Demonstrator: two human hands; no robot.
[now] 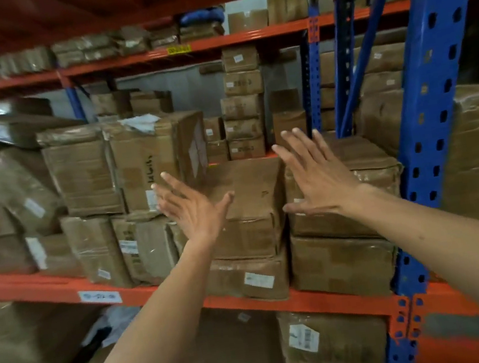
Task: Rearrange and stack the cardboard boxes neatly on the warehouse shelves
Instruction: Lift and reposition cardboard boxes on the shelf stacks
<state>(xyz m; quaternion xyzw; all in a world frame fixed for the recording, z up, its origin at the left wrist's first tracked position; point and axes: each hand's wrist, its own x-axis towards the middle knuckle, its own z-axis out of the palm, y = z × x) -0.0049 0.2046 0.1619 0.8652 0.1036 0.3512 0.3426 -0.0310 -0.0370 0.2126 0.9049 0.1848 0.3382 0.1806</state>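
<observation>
Brown cardboard boxes fill the orange and blue rack. A middle box (251, 207) sits on top of a lower box (249, 278) on the centre shelf. My left hand (193, 209) is spread open in front of its left side, and whether it touches the cardboard I cannot tell. My right hand (314, 174) is spread flat with fingers apart at the gap between that box and the right-hand box (367, 181), its thumb toward the middle box. Neither hand holds anything. A taller box (152, 159) with handwriting stands just left of my left hand.
The orange shelf beam (310, 299) runs along the front under the boxes. A blue upright post (425, 112) stands close to my right arm. Small boxes (244, 103) are stacked at the back. More boxes lie tilted at the left (18, 194) and below (332, 346).
</observation>
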